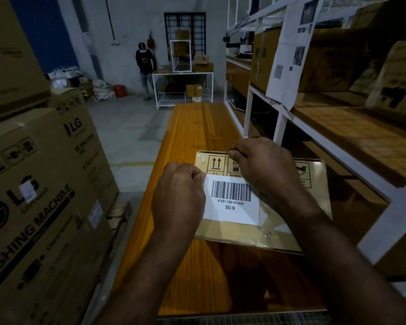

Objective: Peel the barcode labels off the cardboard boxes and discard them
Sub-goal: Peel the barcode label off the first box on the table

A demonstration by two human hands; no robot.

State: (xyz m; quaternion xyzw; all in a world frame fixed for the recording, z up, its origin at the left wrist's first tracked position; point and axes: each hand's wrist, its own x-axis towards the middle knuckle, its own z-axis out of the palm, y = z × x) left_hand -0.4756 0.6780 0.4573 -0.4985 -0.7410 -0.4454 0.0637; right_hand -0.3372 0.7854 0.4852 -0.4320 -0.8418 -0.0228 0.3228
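Pinched between the curled fingers of the left hand is the upper left corner of a white barcode label. The label lies on the top face of a flat cardboard box, whose far edge is gripped by the curled right hand. The box is laid on a long orange wooden table. Large washing-machine cartons are stacked to the left, and a white shelf rack loaded with cartons is set to the right. A person is seen beside a white table at the dim far wall.
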